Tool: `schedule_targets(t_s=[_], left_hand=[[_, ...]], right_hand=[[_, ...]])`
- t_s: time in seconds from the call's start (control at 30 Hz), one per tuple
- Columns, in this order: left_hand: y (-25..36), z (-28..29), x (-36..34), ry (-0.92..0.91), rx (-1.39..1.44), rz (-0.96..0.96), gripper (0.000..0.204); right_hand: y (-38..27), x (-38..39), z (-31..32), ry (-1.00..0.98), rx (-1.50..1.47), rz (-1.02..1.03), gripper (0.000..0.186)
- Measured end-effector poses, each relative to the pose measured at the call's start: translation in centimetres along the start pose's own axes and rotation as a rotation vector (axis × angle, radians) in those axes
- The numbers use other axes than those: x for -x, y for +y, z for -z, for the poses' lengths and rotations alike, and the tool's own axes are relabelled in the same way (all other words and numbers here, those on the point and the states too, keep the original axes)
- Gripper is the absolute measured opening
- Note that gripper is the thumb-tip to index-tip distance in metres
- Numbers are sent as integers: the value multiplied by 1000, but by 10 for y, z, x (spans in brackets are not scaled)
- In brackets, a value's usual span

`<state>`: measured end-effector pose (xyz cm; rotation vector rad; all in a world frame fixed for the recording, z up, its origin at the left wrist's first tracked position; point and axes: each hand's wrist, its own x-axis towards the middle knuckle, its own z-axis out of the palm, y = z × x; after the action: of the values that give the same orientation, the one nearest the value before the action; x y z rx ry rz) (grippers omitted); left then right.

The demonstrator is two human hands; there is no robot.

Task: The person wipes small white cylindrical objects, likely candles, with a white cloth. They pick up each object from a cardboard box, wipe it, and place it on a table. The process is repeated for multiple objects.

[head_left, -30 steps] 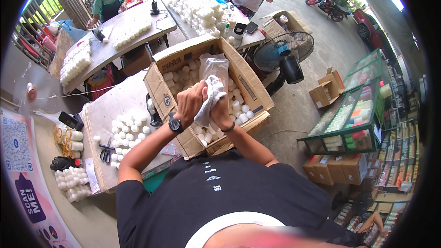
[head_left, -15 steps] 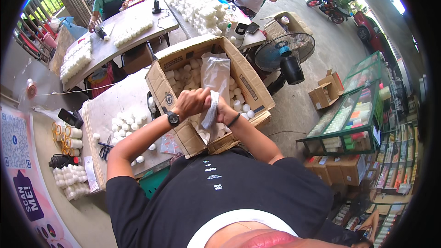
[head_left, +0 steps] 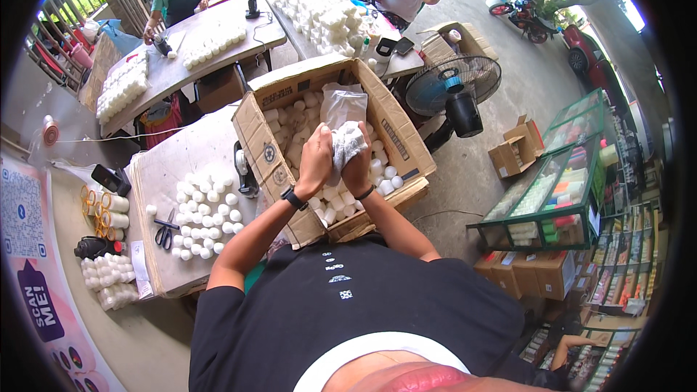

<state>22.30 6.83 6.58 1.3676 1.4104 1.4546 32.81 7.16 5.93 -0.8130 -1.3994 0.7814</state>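
Note:
Both hands are over an open cardboard box of small white rounded cylinders. My left hand and my right hand press from either side on a crumpled grey-white cloth, which bunches up between them. Whether anything is wrapped inside the cloth is hidden. Just beyond the hands, a translucent plastic bag lies on the cylinders. To the left of the box, more white pieces are spread on a table, beside dark-handled scissors.
A standing fan is right of the box. Green-framed shelves and cartons line the right side. Two people sit at far tables with white pieces stacked on them. A black device stands by the box's left wall.
My left forearm has swung inward, and both hands are now upright, squeezing the cloth into a bundle. Before, the cloth hung as a strip between them. The plastic bag previously reached further toward me.

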Motion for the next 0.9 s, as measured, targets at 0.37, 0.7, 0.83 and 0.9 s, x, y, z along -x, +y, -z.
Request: schedule_targets(t_s=[0.37,0.7,0.83,0.9], left_hand=[[26,12,3,-82,252,77,46],[-16,-11,13,-33,728,295,36],[-29,-18,25,4,682,275,27],[-33,-15,26,4,689,280,27]], right_hand=[[-31,-2,8,-91,-35,117,8],[15,-12,31,-300,116,278,29],[42,16,25,-138,-57,90,42],[52,22,23,-87,-196,-15,44]])
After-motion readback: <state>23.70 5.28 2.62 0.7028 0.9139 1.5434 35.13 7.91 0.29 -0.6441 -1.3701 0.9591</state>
